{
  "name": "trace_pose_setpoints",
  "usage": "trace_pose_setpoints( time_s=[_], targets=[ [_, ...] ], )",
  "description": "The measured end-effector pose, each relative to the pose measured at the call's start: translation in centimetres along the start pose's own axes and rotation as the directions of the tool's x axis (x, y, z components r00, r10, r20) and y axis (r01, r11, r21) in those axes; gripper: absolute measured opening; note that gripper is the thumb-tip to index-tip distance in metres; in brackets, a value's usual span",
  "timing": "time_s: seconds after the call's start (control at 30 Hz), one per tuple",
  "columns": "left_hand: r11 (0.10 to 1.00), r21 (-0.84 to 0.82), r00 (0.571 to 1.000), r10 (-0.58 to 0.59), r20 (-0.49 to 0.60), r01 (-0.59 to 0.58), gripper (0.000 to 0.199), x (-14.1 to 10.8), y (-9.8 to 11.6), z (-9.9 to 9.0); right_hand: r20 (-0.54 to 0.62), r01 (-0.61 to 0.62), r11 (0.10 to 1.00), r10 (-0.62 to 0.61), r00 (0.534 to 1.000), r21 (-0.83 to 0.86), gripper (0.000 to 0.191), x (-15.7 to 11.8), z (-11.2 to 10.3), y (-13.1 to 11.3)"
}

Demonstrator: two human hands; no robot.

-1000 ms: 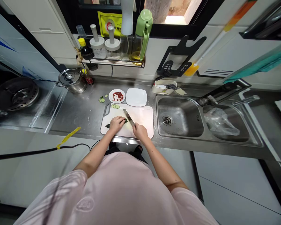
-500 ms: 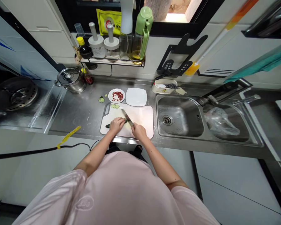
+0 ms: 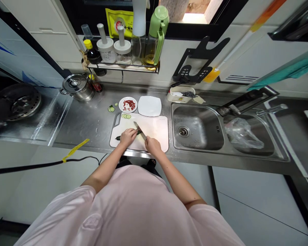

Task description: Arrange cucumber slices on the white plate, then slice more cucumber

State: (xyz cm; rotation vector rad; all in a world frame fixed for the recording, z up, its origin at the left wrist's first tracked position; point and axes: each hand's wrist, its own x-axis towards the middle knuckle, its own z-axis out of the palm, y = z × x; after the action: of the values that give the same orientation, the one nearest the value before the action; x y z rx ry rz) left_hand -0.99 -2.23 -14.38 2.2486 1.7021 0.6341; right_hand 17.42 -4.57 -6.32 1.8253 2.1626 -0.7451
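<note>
A dark green cucumber (image 3: 117, 138) lies across the white cutting board (image 3: 159, 131), its left end sticking out past my left hand (image 3: 128, 137), whose fingers are closed on it. My right hand (image 3: 153, 145) grips the handle of a knife (image 3: 139, 128); the blade points up and left, against the cucumber's right part just beside my left fingers. Several cucumber slices (image 3: 126, 116) rest at the board's upper left. Behind the board are a round plate with chopped red pieces (image 3: 128, 104) and a white square plate (image 3: 149, 106).
Cucumber scraps (image 3: 111, 108) lie on the steel counter (image 3: 84, 119) left of the board. A lidded pot (image 3: 78, 88) and a sauce bottle stand at the back left. To the right is a double sink (image 3: 200, 128) with a plastic bag (image 3: 242, 133). A condiment shelf (image 3: 123, 67) hangs above.
The knife blade has shifted slightly down and turned a little more edge-on, and my right hand has moved slightly down with it. My left hand stays in place on the cucumber.
</note>
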Motion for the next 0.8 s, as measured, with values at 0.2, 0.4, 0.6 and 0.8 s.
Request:
trace_pose_setpoints(
  time_s=[0.2, 0.4, 0.6, 0.8],
  targets=[
    [1.000, -0.008, 1.000, 0.019, 0.006, -0.019, 0.027, 0.0, -0.2, 0.2, 0.045, 0.011, 1.000, -0.011, 0.999, -0.021, 0.025, -1.8, 0.2, 1.5],
    [1.000, -0.013, 1.000, 0.014, 0.007, -0.014, 0.027, 0.0, -0.1, 0.1, 0.044, 0.030, 0.999, -0.029, 0.999, -0.027, 0.022, -2.2, 0.5, 2.2],
    [1.000, -0.014, 1.000, 0.015, 0.004, -0.015, 0.026, 0.1, -0.1, 0.0, 0.046, 0.037, 0.999, -0.037, 0.998, -0.019, 0.025, -1.5, 0.4, 1.9],
    [1.000, -0.003, 1.000, 0.017, -0.005, -0.017, 0.026, 0.1, 0.0, 0.0, 0.034, 0.041, 0.999, -0.040, 0.999, -0.018, 0.025, -0.7, 0.1, 1.3]
  ],
)
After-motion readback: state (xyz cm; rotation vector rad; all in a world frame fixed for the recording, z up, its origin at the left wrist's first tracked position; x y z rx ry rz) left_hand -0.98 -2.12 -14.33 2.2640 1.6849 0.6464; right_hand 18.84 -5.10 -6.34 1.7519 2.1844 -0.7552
